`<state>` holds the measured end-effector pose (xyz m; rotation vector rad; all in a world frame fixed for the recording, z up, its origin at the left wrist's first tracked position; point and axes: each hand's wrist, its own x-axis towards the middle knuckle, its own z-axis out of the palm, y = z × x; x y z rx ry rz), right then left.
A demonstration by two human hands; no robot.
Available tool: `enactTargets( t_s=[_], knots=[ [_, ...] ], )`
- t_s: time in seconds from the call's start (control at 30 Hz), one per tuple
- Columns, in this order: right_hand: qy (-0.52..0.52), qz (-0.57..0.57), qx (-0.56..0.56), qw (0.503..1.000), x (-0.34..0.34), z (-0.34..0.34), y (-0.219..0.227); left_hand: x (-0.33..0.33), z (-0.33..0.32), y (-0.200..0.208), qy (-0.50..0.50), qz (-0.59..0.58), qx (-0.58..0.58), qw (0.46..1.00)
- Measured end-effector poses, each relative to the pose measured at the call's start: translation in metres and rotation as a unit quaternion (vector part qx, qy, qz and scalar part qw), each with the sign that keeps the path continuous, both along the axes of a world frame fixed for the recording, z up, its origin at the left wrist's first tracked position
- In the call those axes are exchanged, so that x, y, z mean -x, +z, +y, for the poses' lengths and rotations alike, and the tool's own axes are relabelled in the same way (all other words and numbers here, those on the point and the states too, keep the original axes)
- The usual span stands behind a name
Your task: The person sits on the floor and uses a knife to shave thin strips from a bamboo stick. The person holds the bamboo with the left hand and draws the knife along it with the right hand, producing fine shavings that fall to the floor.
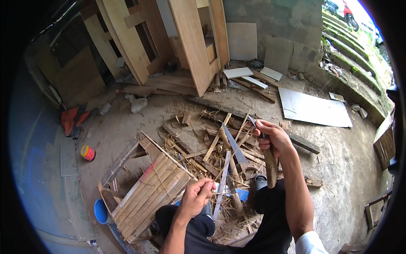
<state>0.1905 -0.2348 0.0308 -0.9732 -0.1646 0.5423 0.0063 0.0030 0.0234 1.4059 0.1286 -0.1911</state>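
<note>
Right hand (272, 136) fisted around knife handle (270, 167); left hand (195, 197) pinching bamboo strip (223, 178).

Your two forearms enter the view from the lower edge, and both are bare from wrist to elbow. Your left hand (195, 195) carries no glove, ring or wristband, and its fingers (207, 184) are uncovered. Your right hand (272, 136) is likewise ungloved and shows no watch or strap at the wrist. On your right upper arm a short white sleeve (311, 244) ends just above the elbow, with a plain hem and no visible marking. Your legs wear dark, near-black trousers (270, 220) of plain fabric, creased at the knees.
</note>
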Motion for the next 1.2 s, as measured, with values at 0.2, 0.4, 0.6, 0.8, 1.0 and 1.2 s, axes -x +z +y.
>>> enactTargets(
  t_s=[0.2,0.4,0.6,0.8,1.0,1.2],
  knots=[
    [-0.180,0.022,-0.011,0.983,-0.003,-0.016,0.025,0.001,0.005,0.006,0.033,0.019,0.020,0.999],
    [0.103,-0.042,0.133,0.985,0.056,0.034,0.032,-0.002,0.002,0.004,0.046,-0.036,0.011,0.998],
    [0.146,0.048,0.077,0.985,0.068,0.061,0.012,-0.002,0.001,0.003,0.046,-0.009,0.007,0.999],
    [0.080,0.012,0.126,0.989,0.055,0.059,0.024,-0.003,0.001,0.004,0.049,0.013,0.011,0.999],
    [0.020,0.030,0.084,0.996,0.021,0.045,0.001,-0.001,0.000,0.003,0.032,0.025,0.014,0.999],
    [-0.282,0.053,0.019,0.958,-0.010,0.004,0.029,0.008,0.012,0.008,0.010,0.061,0.073,0.995]
  ],
)
